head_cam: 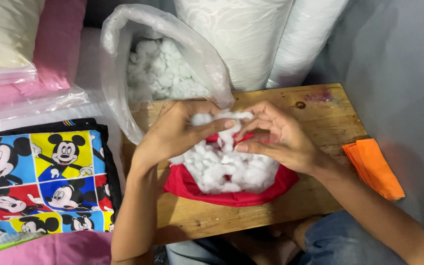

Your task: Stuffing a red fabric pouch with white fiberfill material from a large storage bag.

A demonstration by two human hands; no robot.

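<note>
- Head view, centre of the frame: the left hand (175, 131) and the right hand (278, 135) meet over a red fabric cover (231, 196) that lies open on the wooden bench (330, 118) and is heaped with white fluffy fibre stuffing (231, 172).
- The left hand comes in from the lower left; its fingers are curled and pinched on a tuft of the white stuffing at the top of the heap.
- The right hand comes in from the lower right; its fingers are bent and closed on the same strand of stuffing, fingertips nearly touching those of the left hand.
- The red cover sits at the near middle of the bench, its edge bulging toward the lower part of the frame; the stuffing fills its opening.
- Upper centre: a large clear plastic bag (123, 59) stands open just behind the hands, holding more white stuffing; its lower edge rests on the far left part of the bench.
- Right of the frame: a folded orange cloth (374, 169) lies at the bench's right edge, well apart from the hands.
- Lower left: a cushion with a cartoon mouse print in blue, yellow and red panels (40, 176) lies beside the bench.
- Upper left: pink and cream cushions wrapped in clear plastic (20, 54) are stacked.
- Top centre to right: two white rolls of padding (251, 34) lean against a grey wall.
- Bottom right: the person's knee in blue denim (339, 240) shows below the bench.
</note>
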